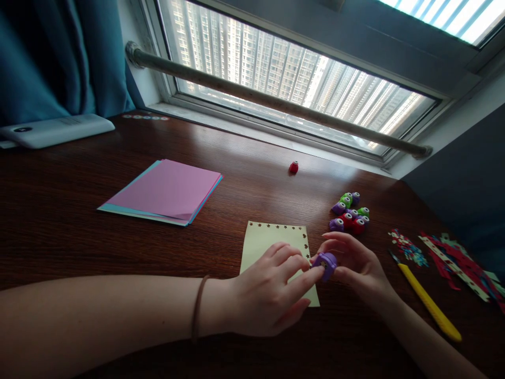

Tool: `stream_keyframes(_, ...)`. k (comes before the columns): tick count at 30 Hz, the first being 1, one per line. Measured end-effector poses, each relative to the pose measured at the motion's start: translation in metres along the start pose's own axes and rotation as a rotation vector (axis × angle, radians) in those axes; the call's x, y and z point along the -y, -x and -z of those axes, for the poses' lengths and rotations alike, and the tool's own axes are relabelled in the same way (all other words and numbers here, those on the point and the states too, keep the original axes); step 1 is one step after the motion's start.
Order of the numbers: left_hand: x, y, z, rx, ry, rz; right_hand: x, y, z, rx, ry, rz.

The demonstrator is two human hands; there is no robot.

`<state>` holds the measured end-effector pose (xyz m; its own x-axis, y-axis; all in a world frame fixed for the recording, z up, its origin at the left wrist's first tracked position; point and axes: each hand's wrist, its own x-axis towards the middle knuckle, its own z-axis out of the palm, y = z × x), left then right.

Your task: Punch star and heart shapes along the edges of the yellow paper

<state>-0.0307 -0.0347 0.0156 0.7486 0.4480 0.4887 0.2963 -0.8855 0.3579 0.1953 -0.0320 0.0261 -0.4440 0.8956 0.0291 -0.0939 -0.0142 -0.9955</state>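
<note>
Between both hands, just off the right edge of a pale yellow card (272, 247), sits a small purple paper punch (326, 265). The right hand (357, 263) curls its fingers (335, 239) around the punch from 3 o'clock, closed on it and holding it just above the tabletop (59, 210). The left hand (272, 292) lies over the card's lower part, its fingers (303, 279) loosely spread and the forefinger tip touching the punch from 9 o'clock; whether it grips is hard to tell. A brown band (198, 308) circles the left wrist. The card shows a row of small punched shapes along its top and right edges. At 1 o'clock from the punch lies a cluster of more punches (350, 211), purple, green and red. Farther, at 11 o'clock, one red punch (293, 167) stands alone near the window. At 4 o'clock lies a yellow craft knife (428, 302), with paper scraps (453, 260) past it. At 10 o'clock, well apart, rests a stack of coloured paper (165, 192), pink on top.
</note>
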Motion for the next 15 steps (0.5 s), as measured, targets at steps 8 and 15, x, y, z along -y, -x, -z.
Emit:
stream_keyframes(8, -0.0006, 0.0009, 0.0, 0.012, 0.001, -0.002, 0.001, -0.0016, -0.0008, -0.006, 0.03, 0.005)
stream_keyframes(15, -0.0014, -0.0001, -0.0003, -0.011, -0.011, -0.009, 0.0044, -0.0001, 0.0007, -0.01, 0.125, 0.057)
